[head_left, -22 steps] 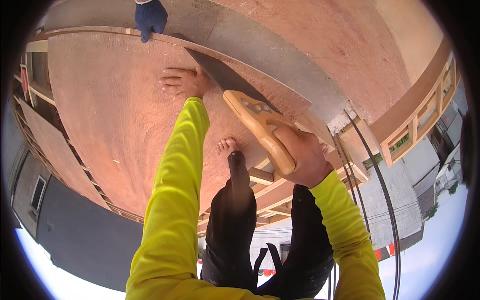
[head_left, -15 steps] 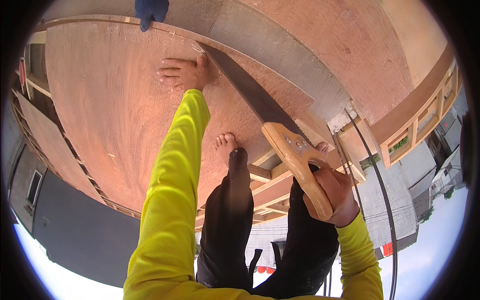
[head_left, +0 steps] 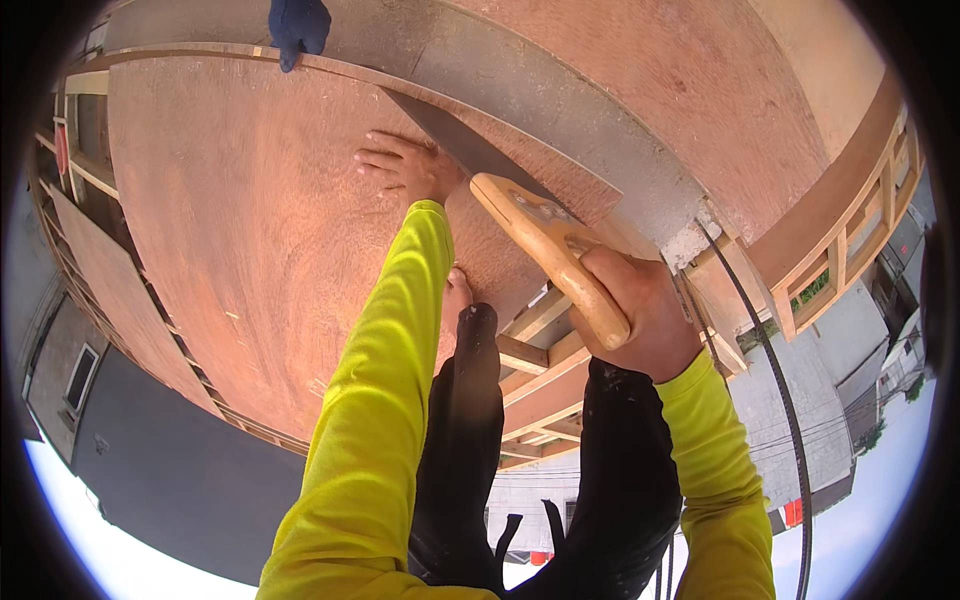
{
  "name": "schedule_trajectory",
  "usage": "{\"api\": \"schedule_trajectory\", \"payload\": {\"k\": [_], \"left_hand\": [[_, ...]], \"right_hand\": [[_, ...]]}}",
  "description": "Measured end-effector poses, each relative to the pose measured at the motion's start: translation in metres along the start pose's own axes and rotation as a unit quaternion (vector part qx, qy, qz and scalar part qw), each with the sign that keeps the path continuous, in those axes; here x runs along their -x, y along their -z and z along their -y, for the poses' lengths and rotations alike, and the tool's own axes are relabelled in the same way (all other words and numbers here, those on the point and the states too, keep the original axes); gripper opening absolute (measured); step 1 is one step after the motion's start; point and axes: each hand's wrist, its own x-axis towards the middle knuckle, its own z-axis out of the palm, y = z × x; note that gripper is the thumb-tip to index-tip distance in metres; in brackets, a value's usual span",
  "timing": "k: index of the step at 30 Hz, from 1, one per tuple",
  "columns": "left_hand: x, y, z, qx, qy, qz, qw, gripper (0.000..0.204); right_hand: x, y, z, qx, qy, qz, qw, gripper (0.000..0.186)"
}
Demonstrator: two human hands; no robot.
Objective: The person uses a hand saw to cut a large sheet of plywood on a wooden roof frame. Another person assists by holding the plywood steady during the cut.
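Note:
My right hand (head_left: 640, 305) grips the wooden handle of a hand saw (head_left: 545, 245). The saw's dark blade runs away from me to the upper left and meets the plywood sheet (head_left: 250, 220) near its far edge; part of the blade lies below the sheet or is hidden by the handle. Flat on the plywood, just left of the blade, rests my left hand (head_left: 410, 168), its fingers spread and holding nothing. My bare left foot (head_left: 457, 292) stands on the same sheet, partly covered by my sleeve.
At the sheet's far edge, a dark blue glove (head_left: 298, 30) rests on the wood. Beyond lie a grey strip (head_left: 540, 90) and another plywood panel (head_left: 680, 90). Wooden framing (head_left: 545, 340) shows below the near edge. Bent steel bars (head_left: 765, 340) rise at the right. Buildings stand far below.
The saw has been pushed forward and left, its handle now nearer the plywood and less blade showing. My left hand appears slightly farther right in view, still flat on the sheet.

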Motion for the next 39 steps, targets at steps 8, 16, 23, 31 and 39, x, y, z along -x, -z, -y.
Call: {"api": "schedule_trajectory", "payload": {"k": [8, 16, 23, 31, 39], "left_hand": [[0.018, -0.001, 0.01, -0.024, -0.013, 0.002, 1.0, 0.104], [0.002, -0.019, -0.01, -0.049, 0.012, 0.029, 0.998, 0.12], [0.012, -0.004, 0.019, 0.033, -0.042, 0.05, 0.997, 0.13], [0.017, -0.007, 0.02, 0.062, -0.054, 0.051, 0.995, 0.126], [0.013, -0.009, 0.014, 0.042, -0.082, 0.02, 0.996, 0.131]], "right_hand": [[0.078, 0.027, 0.022, 0.025, 0.008, -0.017, 1.0, 0.024], [-0.061, -0.03, -0.021, 0.039, 0.068, -0.074, 0.994, 0.04], [0.084, 0.035, 0.029, 0.022, 0.03, -0.037, 0.999, 0.02], [-0.023, -0.013, -0.016, 0.036, -0.012, -0.009, 0.999, 0.032], [0.081, 0.029, 0.007, 0.03, -0.015, -0.024, 0.999, 0.023]]}}
